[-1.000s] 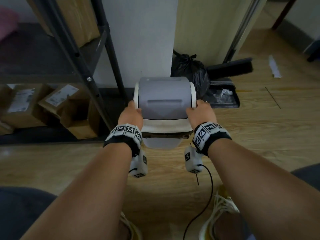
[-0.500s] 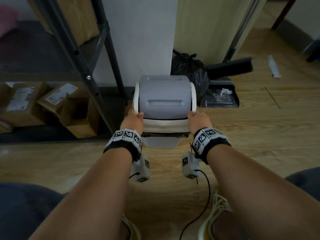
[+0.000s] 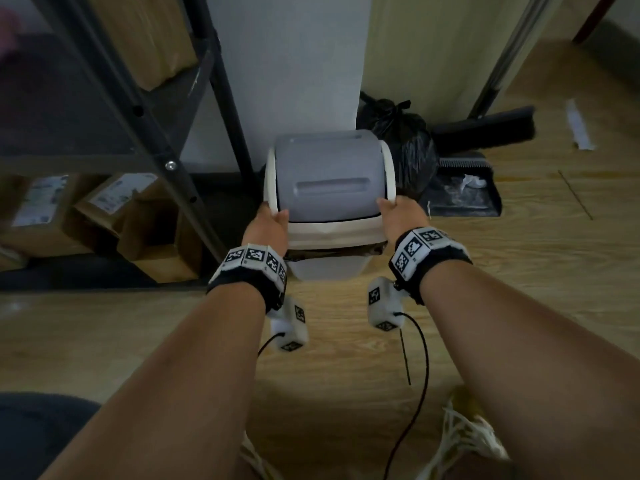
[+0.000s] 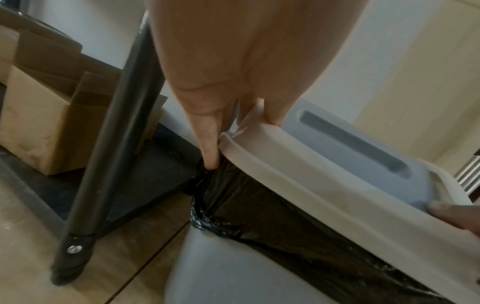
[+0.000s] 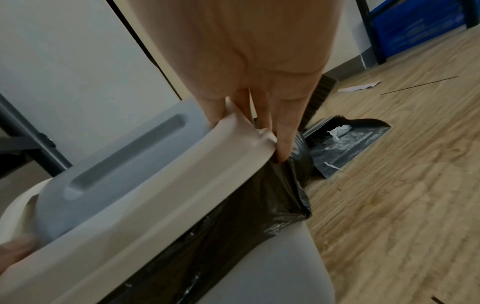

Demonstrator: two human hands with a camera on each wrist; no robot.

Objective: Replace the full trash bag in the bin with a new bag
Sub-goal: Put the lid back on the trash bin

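Presently gripping cream plastic swing lid (image 3: pixel 332 230) at both ends: left hand (image 3: pixel 268 228), right hand (image 3: pixel 401 220), fingers curled under its rim. Grey bin (image 3: pixel 325 270) on floor against white wall. Risk: black liner bag (image 4: pixel 272 216) snagging, lifting with lid, spilling.

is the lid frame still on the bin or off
On. The cream lid frame sits over the black bag on the bin; both hands grip its corners.

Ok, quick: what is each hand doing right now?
Left hand: grips the bin lid at its left edge.
Right hand: grips the lid's right edge.
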